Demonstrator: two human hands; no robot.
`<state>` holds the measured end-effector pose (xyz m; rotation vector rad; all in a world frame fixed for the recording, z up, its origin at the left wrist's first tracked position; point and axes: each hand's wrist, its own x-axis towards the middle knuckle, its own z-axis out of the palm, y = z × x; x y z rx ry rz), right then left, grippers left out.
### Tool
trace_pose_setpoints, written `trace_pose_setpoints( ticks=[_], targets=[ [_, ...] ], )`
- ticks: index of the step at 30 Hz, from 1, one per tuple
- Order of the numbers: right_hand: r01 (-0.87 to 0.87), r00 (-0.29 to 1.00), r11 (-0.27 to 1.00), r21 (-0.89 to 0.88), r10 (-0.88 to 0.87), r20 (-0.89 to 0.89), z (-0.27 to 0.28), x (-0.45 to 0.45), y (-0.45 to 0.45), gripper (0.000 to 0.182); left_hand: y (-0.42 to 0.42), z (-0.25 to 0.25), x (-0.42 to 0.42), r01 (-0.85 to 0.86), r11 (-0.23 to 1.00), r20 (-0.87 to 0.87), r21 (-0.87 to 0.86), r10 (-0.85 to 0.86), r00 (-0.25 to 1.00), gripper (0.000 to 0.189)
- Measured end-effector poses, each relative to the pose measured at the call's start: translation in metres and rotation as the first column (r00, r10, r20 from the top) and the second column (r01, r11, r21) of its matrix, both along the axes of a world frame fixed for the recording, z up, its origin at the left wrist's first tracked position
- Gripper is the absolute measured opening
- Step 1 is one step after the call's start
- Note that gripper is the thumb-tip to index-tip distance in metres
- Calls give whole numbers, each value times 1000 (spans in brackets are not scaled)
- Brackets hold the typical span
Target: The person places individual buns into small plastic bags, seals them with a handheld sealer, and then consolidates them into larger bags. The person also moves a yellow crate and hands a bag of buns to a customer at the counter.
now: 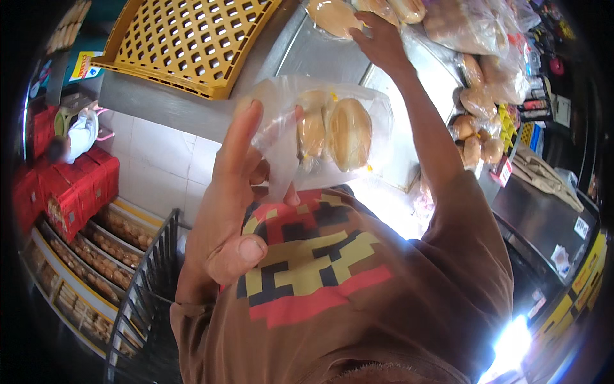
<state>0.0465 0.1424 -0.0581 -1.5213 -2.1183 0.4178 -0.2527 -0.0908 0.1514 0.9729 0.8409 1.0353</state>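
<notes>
My left hand (235,192) holds a clear plastic bag (379,115) in front of my chest, its fingers curled around the bag's gathered side. Two individually wrapped bread rolls show inside, a scored roll (351,134) and a paler roll (312,132) partly behind the folds. Beyond the bag, my right hand (382,45) is stretched over the metal counter (321,53). Its thumb and forefinger are apart at the edge of a wrapped oval bread roll (333,17); whether they touch it is hard to tell. More wrapped rolls (407,8) lie beside it.
A yellow plastic crate (187,43) sits on the counter at upper left. Bagged bread (463,24) and wrapped buns (477,103) line the right side. Red crates (81,177), bread display racks (96,259) and a black basket (148,297) stand at left. A person (81,137) is farther off.
</notes>
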Motion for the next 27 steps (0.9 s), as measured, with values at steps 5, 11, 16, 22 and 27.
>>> trace_pose_setpoints(
  ticks=[5, 11, 16, 22, 27],
  targets=[
    [-384, 919, 905, -181, 394, 21, -42, -43, 80, 67, -5, 22, 8, -110, 991, -108, -71, 102, 989, 130],
    [-329, 906, 943, -60, 333, 262, -72, -27, 31, 72, -11, 12, 13, -238, 967, -104, -87, 229, 968, 114],
    [-681, 426, 457, -572, -388, -817, 87, -10, -19, 39, -1, 29, 11, -201, 974, -127, -108, 187, 974, 107],
    [-633, 771, 584, -509, 413, -484, 200, -24, -127, 88, 0, 16, 6, -28, 997, -107, 72, 35, 994, 102],
    [-119, 876, 906, -407, 289, 386, 145, -85, -192, 69, -6, 19, 12, -49, 997, -8, 54, 49, 999, 101]
  ],
)
